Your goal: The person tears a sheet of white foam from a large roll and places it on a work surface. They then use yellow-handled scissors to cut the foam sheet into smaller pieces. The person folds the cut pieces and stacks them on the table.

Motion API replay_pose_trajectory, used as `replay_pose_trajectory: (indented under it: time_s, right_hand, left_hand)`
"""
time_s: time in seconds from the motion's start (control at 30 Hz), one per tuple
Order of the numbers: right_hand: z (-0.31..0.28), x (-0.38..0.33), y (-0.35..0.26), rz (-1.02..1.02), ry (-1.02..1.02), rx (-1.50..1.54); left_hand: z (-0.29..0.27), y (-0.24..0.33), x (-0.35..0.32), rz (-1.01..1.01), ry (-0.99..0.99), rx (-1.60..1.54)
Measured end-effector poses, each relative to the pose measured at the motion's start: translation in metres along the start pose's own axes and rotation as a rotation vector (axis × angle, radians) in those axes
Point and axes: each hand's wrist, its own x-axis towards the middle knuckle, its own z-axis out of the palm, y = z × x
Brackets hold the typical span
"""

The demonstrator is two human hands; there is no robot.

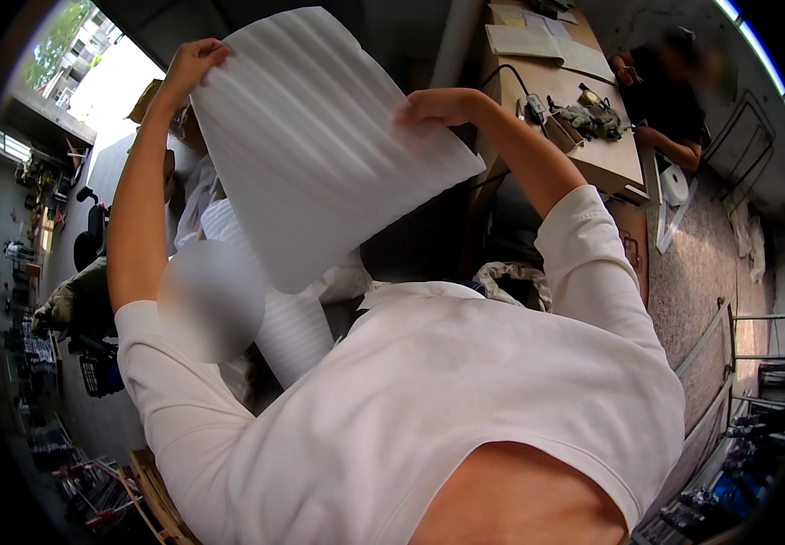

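Note:
A large sheet of thin white packing foam [311, 136] with faint ridges hangs spread out in front of me. At its upper left edge my left hand [200, 62] pinches it, fingers closed on the border. My right hand [438, 107] grips the sheet near its right edge; its fingertips are smeared by motion. Below the sheet, partly covered by it and by a blurred round patch, lies more white ridged foam [292, 336], apparently a roll.
A wooden workbench [515, 86] stands ahead to the right, with papers, a cable and a camouflage-coloured bundle [597, 121] on it. Beyond it a person in black [669, 100] works. A white roll [674, 184] is beside the bench. Racks line the lower right; a dark chair [93, 227] is at left.

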Motion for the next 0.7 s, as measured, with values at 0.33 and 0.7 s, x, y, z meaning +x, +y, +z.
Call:
replay_pose_trajectory:
  time_s: [0.33,0.7]
  right_hand:
    - [0.012,0.024,-0.11,-0.669,0.992,-1.361]
    - [0.053,0.015,-0.166,-0.702,0.617,-1.341]
  left_hand:
    - [0.044,0.072,-0.012,0.066,-0.151,0.014]
    - [0.051,0.102,-0.025,0.29,-0.124,-0.331]
